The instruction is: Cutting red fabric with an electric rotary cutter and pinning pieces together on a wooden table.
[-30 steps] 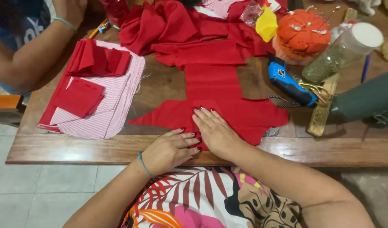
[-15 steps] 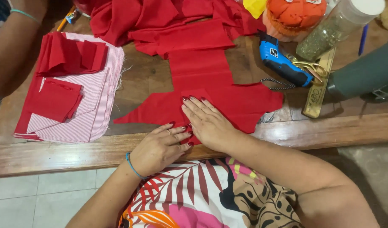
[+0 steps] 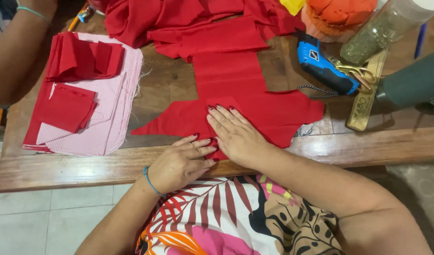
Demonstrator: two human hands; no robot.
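Observation:
A cut piece of red cloth point(image 3: 255, 101) lies flat near the front edge of the wooden table point(image 3: 84, 163). My right hand point(image 3: 233, 132) rests palm-down on it, fingers together and pressing a small folded flap point(image 3: 224, 102) of the cloth. My left hand point(image 3: 181, 163) lies beside it at the table's edge, fingers curled over the cloth's near corner, a blue band on its wrist.
A pile of red cloth point(image 3: 179, 19) fills the back. Folded red pieces on pink striped cloth point(image 3: 91, 108) lie at the left. A blue glue gun point(image 3: 321, 66), gold scissors point(image 3: 356, 73), a ruler point(image 3: 363, 101), a glitter bottle point(image 3: 382, 33) and an orange pincushion point(image 3: 342, 14) stand right. Another person's arm point(image 3: 13, 52) is far left.
The camera view has shifted and come closer. My right hand has slid slightly along the red cloth while pressing it; my left hand stays at the near corner.

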